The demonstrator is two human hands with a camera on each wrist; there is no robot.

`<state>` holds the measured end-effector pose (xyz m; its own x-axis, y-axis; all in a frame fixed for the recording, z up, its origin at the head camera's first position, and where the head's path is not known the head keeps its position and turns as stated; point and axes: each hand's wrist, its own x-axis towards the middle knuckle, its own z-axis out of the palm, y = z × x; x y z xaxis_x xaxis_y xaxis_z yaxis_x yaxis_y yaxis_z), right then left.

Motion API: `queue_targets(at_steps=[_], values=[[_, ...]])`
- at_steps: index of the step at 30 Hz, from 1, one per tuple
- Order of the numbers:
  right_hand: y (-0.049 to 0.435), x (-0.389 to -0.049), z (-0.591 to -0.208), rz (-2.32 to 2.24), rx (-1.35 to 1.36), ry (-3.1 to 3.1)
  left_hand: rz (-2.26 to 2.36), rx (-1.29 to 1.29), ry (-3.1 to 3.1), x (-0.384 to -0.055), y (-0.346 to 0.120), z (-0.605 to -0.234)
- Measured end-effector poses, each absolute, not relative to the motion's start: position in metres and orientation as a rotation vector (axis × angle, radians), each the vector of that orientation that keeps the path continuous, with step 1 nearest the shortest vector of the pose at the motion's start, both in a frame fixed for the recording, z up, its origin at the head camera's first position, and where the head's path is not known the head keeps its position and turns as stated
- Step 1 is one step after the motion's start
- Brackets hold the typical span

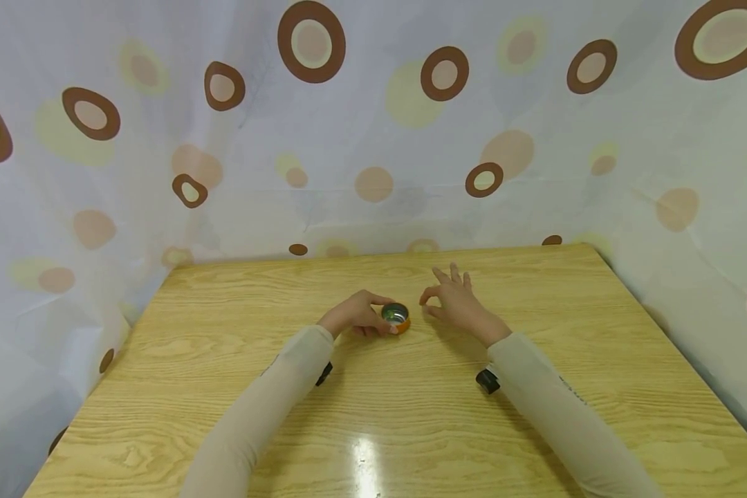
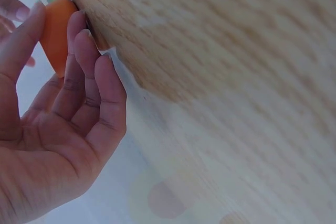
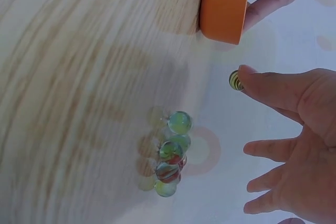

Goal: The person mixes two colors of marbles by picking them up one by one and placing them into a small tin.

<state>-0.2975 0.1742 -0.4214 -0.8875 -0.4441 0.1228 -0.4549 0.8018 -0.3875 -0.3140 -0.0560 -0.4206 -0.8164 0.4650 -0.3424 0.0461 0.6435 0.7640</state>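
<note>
My left hand [image 1: 356, 312] grips a small orange bowl [image 1: 404, 328] with a shiny inside, thumb and fingers at opposite sides. The bowl's orange wall [image 3: 223, 11] stands on the wooden table in the right wrist view, and something greenish shows inside it in the head view. To its right, my right hand [image 1: 459, 301] pinches a striped yellow-and-dark marble [image 3: 235, 80] between thumb and forefinger, its other fingers spread. A cluster of several glass marbles [image 3: 180, 123], green, clear and red-streaked, lies on the table near that hand; the hand hides them from the head camera.
The wooden table [image 1: 373, 394] reaches back to a white curtain [image 1: 373, 124] with brown and yellow spots, which also hangs along both sides. Black wrist cameras, such as the right one [image 1: 488, 381], sit below the sleeves.
</note>
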Motion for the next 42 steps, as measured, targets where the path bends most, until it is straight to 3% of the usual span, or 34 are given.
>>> queue_targets(at_steps=[42], values=[[0.138, -0.294, -0.416, 0.66, 0.806, -2.881, 1.059, 0.417, 2.359, -0.314, -0.059, -0.425]])
